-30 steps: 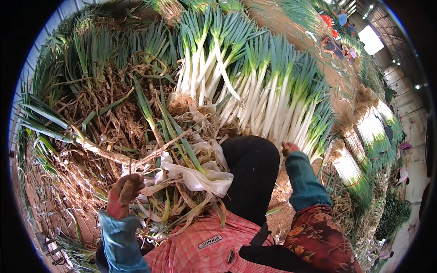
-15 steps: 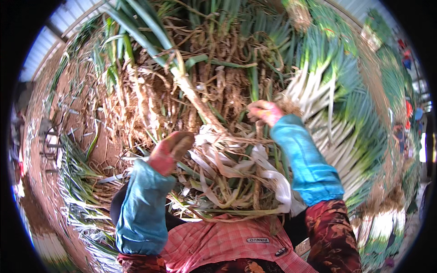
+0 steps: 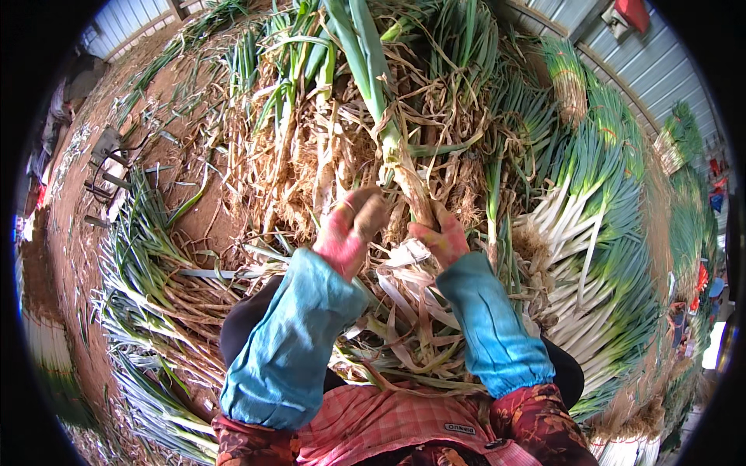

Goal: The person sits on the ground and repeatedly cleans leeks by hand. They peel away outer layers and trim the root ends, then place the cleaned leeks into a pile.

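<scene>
A thick green onion (image 3: 400, 159) slants down in front of me, its green leaves pointing away and its root end toward me. My right hand (image 3: 444, 239) is closed, thumb and fingers at that onion's lower end. Just left of the stalk is my left hand (image 3: 353, 227), its soiled fingers bent and pressed together; what they hold, if anything, is hidden. Beneath both hands lies a heap of peeled dry onion skins (image 3: 408, 303), spilling over my lap against a pink checked apron (image 3: 373, 415).
Unpeeled onions with dry leaves and roots (image 3: 311, 171) stand heaped ahead. Clean white-stemmed onions (image 3: 583, 241) lie in a row at right. More onions (image 3: 155, 272) spread at left, near a metal rack (image 3: 109, 175). A tied bundle (image 3: 569, 81) stands far right.
My view has turned, so the scene sits farther right. Both hands have come closer together, the right one moving left onto the thick onion's lower end.
</scene>
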{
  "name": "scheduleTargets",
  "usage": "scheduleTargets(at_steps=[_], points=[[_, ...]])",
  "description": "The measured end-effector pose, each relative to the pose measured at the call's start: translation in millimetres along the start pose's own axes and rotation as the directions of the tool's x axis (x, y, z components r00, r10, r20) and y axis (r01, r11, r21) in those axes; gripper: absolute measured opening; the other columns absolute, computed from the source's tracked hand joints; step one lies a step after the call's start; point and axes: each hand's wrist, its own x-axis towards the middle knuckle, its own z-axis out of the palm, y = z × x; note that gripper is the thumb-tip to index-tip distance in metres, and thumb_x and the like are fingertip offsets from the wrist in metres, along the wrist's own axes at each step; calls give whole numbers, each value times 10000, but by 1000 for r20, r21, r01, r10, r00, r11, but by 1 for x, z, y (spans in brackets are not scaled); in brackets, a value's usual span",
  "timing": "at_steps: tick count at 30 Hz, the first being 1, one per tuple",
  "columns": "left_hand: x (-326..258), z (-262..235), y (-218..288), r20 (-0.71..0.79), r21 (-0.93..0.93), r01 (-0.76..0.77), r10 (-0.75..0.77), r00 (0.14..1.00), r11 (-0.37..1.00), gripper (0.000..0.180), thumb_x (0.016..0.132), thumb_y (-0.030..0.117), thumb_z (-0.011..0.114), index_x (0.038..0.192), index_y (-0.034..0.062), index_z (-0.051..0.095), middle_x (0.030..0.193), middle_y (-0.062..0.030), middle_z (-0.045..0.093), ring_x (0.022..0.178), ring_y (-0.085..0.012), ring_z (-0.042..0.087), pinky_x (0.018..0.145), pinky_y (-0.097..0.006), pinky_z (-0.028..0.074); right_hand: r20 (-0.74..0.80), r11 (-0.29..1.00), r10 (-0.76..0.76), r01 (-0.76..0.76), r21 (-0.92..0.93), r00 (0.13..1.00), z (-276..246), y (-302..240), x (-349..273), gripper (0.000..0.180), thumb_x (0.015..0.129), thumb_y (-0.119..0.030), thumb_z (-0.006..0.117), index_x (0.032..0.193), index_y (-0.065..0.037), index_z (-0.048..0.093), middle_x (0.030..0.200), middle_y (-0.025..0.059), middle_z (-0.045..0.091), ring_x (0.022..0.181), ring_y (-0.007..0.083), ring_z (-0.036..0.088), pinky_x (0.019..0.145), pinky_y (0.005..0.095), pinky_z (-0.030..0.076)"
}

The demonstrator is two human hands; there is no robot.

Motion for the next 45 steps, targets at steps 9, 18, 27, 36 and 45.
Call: scheduleTargets(at_steps=[9, 18, 27, 36, 45], points=[[-5, -29, 18, -138, -339, -284, 252, 958, 897, 442, 734, 235, 595, 1056, -30, 448, 972, -53, 533, 883, -112, 500, 802, -240, 378, -41, 907, -240, 209, -364, 970, 39, -22, -75, 457, 679, -230, 627, 1048, -11, 467, 944, 159, 531, 877, 289, 517, 768, 336, 402], [-30, -22, 19, 49, -321, -287, 319, 947, 902, 411, 760, 171, 550, 1121, 39, 405, 922, -30, 518, 834, -111, 479, 734, -262, 395, -2, 946, -156, 150, 288, 988, 46, -116, -42, 308, 737, -192, 594, 944, 18, 505, 808, 65, 553, 752, 139, 504, 685, 244, 405], [-37, -14, 11, 15, -449, -370, 421, 907, 813, 411, 796, 283, 487, 1120, 44, 402, 1063, -73, 468, 956, -183, 459, 828, -312, 364, -34, 721, -321, 267, 639, 946, 71, -132, -58, 230, 755, -96, 552, 942, 7, 467, 775, 50, 528, 682, 117, 498, 610, 233, 428], [-37, -73, 56, -268, -551, -535, 471, 840, 640, 447, 755, 446, 481, 949, 43, 467, 862, -98, 543, 816, -259, 534, 755, -366, 437, -150, 562, 147, 42, 826, 978, 21, -57, -105, 132, 744, -131, 557, 800, -48, 472, 672, 38, 474, 493, 119, 418, 403, 244, 360], [-40, -102, 48, -389, -615, -565, 411, 824, 550, 399, 795, 410, 424, 1025, 85, 438, 794, -93, 509, 821, -290, 527, 780, -519, 396, -572, 973, -8, 138, 185, 820, -194, 106, -123, 263, 773, -199, 529, 958, -17, 491, 860, 91, 558, 743, 211, 554, 593, 319, 481]])
